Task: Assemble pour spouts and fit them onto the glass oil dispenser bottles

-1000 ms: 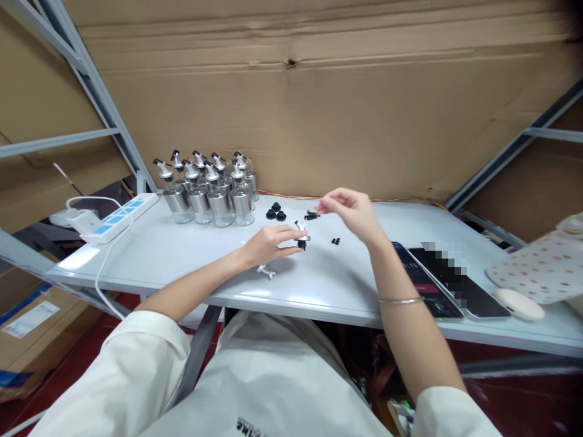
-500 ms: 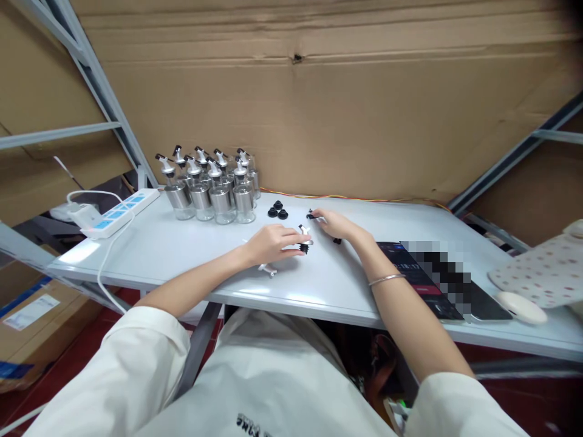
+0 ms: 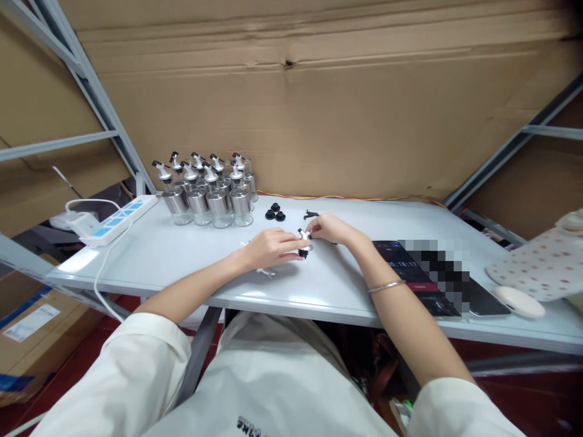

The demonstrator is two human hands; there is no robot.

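My left hand (image 3: 273, 250) is closed on a pour spout (image 3: 303, 234) with a silver top and a ribbed black stopper, held upright just above the table. Against the spout's right side, my right hand (image 3: 334, 229) is pinched on a small black part, mostly hidden by the fingers. Another small black part (image 3: 311, 214) lies on the table just beyond my right hand. Under my left hand lies a loose white-silver spout piece (image 3: 265, 273). Three round black stoppers (image 3: 276, 213) sit together farther back.
Several glass bottles (image 3: 220, 206) with steel bands and pour spouts stand at the back left. A white power strip (image 3: 121, 220) with a cable lies left of them. To the right are a phone showing a timer (image 3: 410, 267), a round white object (image 3: 519, 301) and a dotted item (image 3: 531, 267).
My right hand has come back toward me, from the small black parts to the spout. My left hand still holds the spout in nearly the same place. The view has shifted slightly.
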